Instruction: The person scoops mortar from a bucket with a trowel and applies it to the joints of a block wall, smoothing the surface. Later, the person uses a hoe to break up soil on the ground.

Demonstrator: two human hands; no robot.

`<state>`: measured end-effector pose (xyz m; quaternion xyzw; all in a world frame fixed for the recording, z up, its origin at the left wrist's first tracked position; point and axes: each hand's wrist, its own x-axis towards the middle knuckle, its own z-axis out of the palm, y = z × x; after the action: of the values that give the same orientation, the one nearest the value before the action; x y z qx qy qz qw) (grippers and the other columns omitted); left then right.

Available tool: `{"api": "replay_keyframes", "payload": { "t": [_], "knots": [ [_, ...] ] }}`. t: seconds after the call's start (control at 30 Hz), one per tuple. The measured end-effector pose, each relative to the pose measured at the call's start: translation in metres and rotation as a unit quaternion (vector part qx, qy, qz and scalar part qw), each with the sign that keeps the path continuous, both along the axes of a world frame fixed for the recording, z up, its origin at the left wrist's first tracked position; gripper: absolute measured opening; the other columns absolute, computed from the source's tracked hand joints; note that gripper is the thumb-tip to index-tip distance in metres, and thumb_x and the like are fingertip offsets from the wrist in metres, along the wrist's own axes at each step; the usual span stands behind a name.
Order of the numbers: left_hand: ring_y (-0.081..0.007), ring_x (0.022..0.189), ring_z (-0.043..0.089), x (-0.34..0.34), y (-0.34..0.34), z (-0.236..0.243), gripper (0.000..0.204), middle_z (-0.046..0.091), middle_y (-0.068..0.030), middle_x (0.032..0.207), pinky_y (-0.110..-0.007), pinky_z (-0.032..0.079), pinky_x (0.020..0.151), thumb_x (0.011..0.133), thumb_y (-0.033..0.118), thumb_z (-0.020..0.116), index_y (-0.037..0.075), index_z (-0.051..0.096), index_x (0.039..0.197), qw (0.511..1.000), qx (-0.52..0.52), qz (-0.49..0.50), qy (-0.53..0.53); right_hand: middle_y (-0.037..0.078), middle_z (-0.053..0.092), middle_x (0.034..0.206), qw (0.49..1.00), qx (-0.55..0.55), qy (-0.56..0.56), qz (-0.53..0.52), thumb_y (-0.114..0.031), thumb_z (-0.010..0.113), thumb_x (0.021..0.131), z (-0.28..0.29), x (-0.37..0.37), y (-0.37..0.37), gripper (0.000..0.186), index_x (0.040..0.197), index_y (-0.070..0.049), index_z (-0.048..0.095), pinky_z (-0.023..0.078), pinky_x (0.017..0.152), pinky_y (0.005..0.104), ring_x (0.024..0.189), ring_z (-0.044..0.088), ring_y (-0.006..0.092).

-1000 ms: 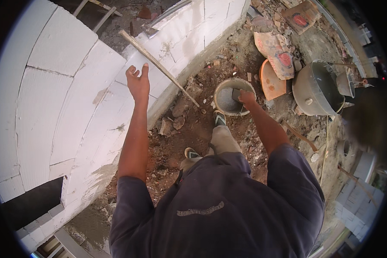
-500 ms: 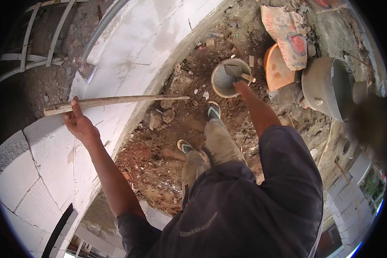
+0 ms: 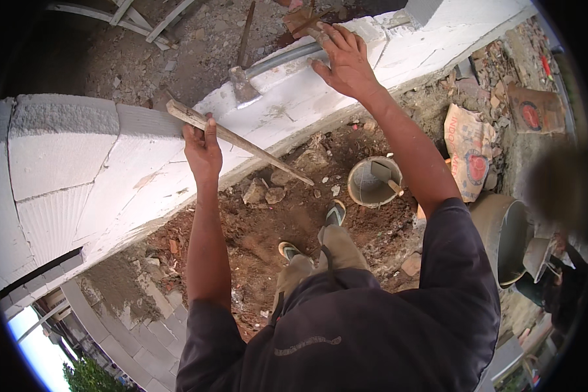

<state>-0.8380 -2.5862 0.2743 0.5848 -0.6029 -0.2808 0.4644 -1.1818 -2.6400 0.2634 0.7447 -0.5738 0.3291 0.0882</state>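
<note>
My left hand [image 3: 203,151] grips a long wooden stick [image 3: 251,147], its thick end by the top of the white block wall [image 3: 137,166] and its thin end slanting down over the dirt. Higher up and to the right, my right hand [image 3: 348,62] reaches to the wall top with thumb and fingers apart, at a grey metal pipe [image 3: 284,59]; whether it touches the pipe is unclear. Near the pipe's left end lies a hatchet-like tool [image 3: 244,87] with a wooden handle. A bucket [image 3: 364,196] on the ground holds a trowel [image 3: 396,187].
Rubble stones [image 3: 255,191] lie at the wall's foot. To the right are a paper cement sack [image 3: 467,147], a large grey drum [image 3: 500,222] on its side, and another person [image 3: 558,281] at the edge. Broken debris covers the ground beyond the wall.
My right hand has left the trowel in the bucket and moved up to the wall top. My left hand still holds the stick, now tilted more downward. The view has turned toward the wall.
</note>
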Motion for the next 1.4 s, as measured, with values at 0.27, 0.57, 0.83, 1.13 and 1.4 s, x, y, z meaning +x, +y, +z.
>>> {"api": "replay_keyframes", "payload": {
  "t": [0.27,0.57,0.83,1.13,1.4],
  "knots": [
    [-0.0171,0.110,0.063,0.021,0.047,0.023,0.026,0.067,-0.0194,0.123,-0.029,0.051,0.083,0.098,0.011,0.062,-0.002,0.052,0.118,0.994,0.027,-0.015,0.107,0.012,0.055,0.124,0.967,0.200,0.156,0.025,-0.035,0.058,0.098,0.032,0.026,-0.023,0.038,0.126,-0.009,0.061,0.032,0.105,0.0551,0.122,0.049,0.0292],
    [-0.0185,0.076,0.062,0.178,0.333,0.011,0.013,0.061,-0.0088,0.082,-0.037,0.053,0.072,0.101,0.016,0.054,0.003,0.052,0.100,0.851,-0.093,0.404,0.321,0.015,0.058,0.066,0.963,0.243,-0.107,-0.035,-0.033,0.057,0.101,-0.005,0.094,0.154,0.034,0.098,0.000,0.064,0.045,0.059,0.0439,0.061,0.058,0.0308],
    [-0.0127,0.051,0.054,0.367,0.548,0.121,0.025,0.056,-0.0042,0.060,-0.033,0.049,0.050,0.091,0.015,0.072,0.006,0.054,0.076,0.735,-0.259,0.549,0.303,-0.001,0.045,0.058,0.849,0.454,-0.267,0.047,-0.033,0.069,0.092,-0.101,0.280,0.354,0.035,0.077,-0.003,0.058,0.033,0.046,0.0314,0.047,0.042,0.0121],
    [-0.0216,0.047,0.053,0.499,0.667,0.100,0.022,0.054,-0.0062,0.057,-0.035,0.041,0.045,0.076,0.007,0.075,0.006,0.055,0.068,0.894,-0.218,0.360,-0.152,0.000,0.046,0.059,0.770,0.600,-0.155,0.151,-0.032,0.074,0.087,-0.124,0.559,0.454,0.033,0.075,-0.005,0.058,0.037,0.051,0.0351,0.051,0.045,0.0129],
    [-0.0304,0.066,0.063,0.634,0.697,0.040,0.032,0.061,-0.0061,0.070,-0.043,0.050,0.056,0.055,0.018,0.075,0.010,0.061,0.083,0.954,-0.100,0.141,-0.243,-0.002,0.044,0.057,0.647,0.719,-0.183,0.175,-0.036,0.072,0.091,-0.081,0.738,0.540,0.036,0.078,-0.010,0.051,0.035,0.042,0.0294,0.045,0.044,0.0109]
  ]
}}
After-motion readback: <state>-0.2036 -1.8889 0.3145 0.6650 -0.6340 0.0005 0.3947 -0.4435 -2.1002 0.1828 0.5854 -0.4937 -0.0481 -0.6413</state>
